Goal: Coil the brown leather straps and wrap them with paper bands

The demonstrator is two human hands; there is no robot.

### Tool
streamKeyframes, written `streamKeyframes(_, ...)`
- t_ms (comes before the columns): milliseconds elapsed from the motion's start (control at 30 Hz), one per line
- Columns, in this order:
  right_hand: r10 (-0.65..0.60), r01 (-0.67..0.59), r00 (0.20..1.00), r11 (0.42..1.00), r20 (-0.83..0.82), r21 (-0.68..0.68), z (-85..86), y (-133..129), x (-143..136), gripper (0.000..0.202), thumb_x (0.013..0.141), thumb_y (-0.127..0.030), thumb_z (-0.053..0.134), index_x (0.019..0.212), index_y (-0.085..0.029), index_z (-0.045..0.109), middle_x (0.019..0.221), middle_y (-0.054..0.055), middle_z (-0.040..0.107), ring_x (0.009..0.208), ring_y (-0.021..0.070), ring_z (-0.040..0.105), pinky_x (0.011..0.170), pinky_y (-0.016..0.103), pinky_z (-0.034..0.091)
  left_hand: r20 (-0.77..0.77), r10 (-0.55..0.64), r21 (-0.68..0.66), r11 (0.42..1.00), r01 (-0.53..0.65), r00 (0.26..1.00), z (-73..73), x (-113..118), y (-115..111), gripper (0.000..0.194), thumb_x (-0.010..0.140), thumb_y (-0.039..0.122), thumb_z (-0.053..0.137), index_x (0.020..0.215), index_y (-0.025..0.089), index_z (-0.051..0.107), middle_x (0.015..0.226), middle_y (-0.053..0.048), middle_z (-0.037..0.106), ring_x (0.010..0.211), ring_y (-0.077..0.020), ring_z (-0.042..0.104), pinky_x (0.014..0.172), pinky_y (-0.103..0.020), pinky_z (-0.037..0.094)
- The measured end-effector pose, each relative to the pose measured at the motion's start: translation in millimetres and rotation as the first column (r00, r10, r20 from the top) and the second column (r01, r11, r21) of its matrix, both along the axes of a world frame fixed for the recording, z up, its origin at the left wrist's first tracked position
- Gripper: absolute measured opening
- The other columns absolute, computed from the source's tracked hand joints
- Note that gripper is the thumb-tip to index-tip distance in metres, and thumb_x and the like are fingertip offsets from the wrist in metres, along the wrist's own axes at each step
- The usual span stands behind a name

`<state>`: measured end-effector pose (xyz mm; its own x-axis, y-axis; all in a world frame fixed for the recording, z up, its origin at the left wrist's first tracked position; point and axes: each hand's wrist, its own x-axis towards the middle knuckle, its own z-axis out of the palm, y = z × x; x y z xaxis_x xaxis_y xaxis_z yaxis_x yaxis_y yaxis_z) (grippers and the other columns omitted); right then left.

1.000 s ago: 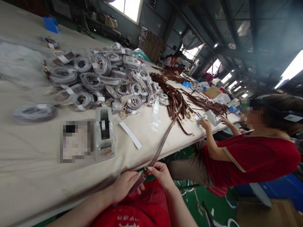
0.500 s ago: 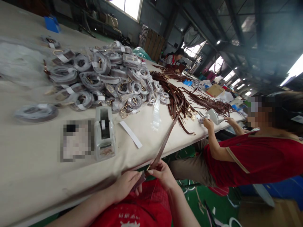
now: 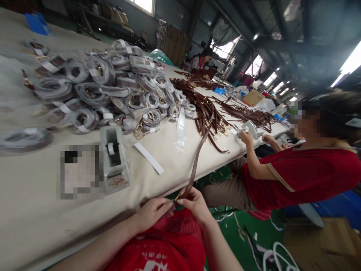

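The left hand (image 3: 153, 212) is closed on the near end of a brown strap (image 3: 195, 165). Just to its right, the right hand (image 3: 196, 205) pinches the strap beside a gold-toned metal fitting (image 3: 177, 198). The strap lies between the hands and the counter (image 3: 36, 177); its long axis runs from the fingers over the counter's near edge, away from the wearer and slightly rightward, curving gently. Its far end points into a heap of brown straps (image 3: 207, 113), where the exact tip cannot be told.

Across the pale-covered counter, from left to right, are a blue box (image 3: 36, 23) at the back, a large pile of coiled straps in clear wrap (image 3: 96, 96), a pixelated item, a tape dispenser (image 3: 115, 158), a white paper strip (image 3: 149, 158) set slantwise, and clear plastic sleeves (image 3: 181, 133) near the heap.

In the room, a window (image 3: 143, 4) shows at upper left, brown panels (image 3: 176, 47) stand beyond the counter, and a person (image 3: 200, 62) is at its far side. At right, a person in a red shirt (image 3: 299, 177) works at the same counter, above a green floor (image 3: 234, 241) with a cardboard box (image 3: 321, 244).
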<state>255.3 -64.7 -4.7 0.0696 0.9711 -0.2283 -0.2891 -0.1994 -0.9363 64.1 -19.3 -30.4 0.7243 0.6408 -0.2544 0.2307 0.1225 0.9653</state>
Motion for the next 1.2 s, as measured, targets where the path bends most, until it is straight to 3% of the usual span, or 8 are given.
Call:
streamKeyframes(100,-0.017,0.017,1.0,1.0,0.002,0.022,2.6,-2.6,9.0,0.025,0.06,-0.024,0.088,0.074,-0.019,0.067,0.071,0.0,0.073,0.063,0.0164,0.066,0.065,0.029,0.055,-0.096,0.009,0.053,0.999,-0.004,0.995,-1.7,-0.6,-0.1,0.029,0.071,0.043,0.072,0.083,0.016,0.069,0.076,-0.001,0.068,0.073,-0.0204,0.059,0.065,-0.026,0.042)
streamKeyframes(233,0.003,-0.004,1.0,0.999,0.01,0.032,2.9,-6.0,15.3,0.023,0.061,-0.021,0.087,0.073,-0.019,0.067,0.073,0.0,0.073,0.066,0.0163,0.067,0.066,0.028,0.055,-0.228,0.036,0.062,0.998,-0.023,0.973,-6.5,-0.5,-4.1,0.024,0.065,0.039,0.071,0.065,0.017,0.059,0.059,0.005,0.049,0.058,-0.0145,0.043,0.053,-0.024,0.026)
streamKeyframes(333,0.013,-0.013,1.0,0.999,0.001,0.033,1.9,-7.7,15.0,0.022,0.061,-0.02,0.087,0.072,-0.019,0.068,0.071,0.0,0.072,0.065,0.0157,0.066,0.065,0.028,0.055,-0.269,0.033,0.041,0.999,-0.023,0.963,-8.1,1.4,-7.8,0.027,0.064,0.04,0.07,0.061,0.019,0.053,0.057,0.006,0.045,0.056,-0.0131,0.039,0.051,-0.024,0.024)
streamKeyframes(767,0.024,-0.023,0.999,0.999,-0.045,0.032,-15.4,-7.0,4.8,0.025,0.059,-0.026,0.089,0.071,-0.019,0.068,0.069,-0.001,0.072,0.06,0.0139,0.063,0.064,0.026,0.052,-0.27,0.073,0.032,0.997,-0.067,0.96,-7.6,8.1,-12.5,0.031,0.065,0.046,0.072,0.067,0.018,0.059,0.06,0.004,0.052,0.059,-0.0158,0.045,0.054,-0.026,0.029)
streamKeyframes(967,0.017,-0.016,1.0,0.998,-0.018,0.055,-15.6,-6.7,18.2,0.024,0.076,-0.041,0.077,0.075,-0.017,0.074,0.07,0.003,0.072,0.062,0.0148,0.063,0.063,0.025,0.049,-0.221,0.049,-0.033,0.998,-0.058,0.974,-4.6,9.8,-14.6,0.031,0.065,0.043,0.073,0.07,0.016,0.061,0.059,0.004,0.052,0.058,-0.0158,0.047,0.054,-0.025,0.031)
streamKeyframes(1200,0.041,-0.044,0.998,0.997,0.054,0.067,-11.3,-2.4,7.3,0.028,0.072,-0.044,0.08,0.072,-0.017,0.075,0.066,0.002,0.071,0.059,0.015,0.06,0.063,0.027,0.049,-0.154,0.089,-0.07,0.992,-0.101,0.984,-1.4,13.3,-13.5,0.032,0.066,0.043,0.072,0.078,0.014,0.065,0.061,0.002,0.061,0.06,-0.0179,0.054,0.057,-0.027,0.037)
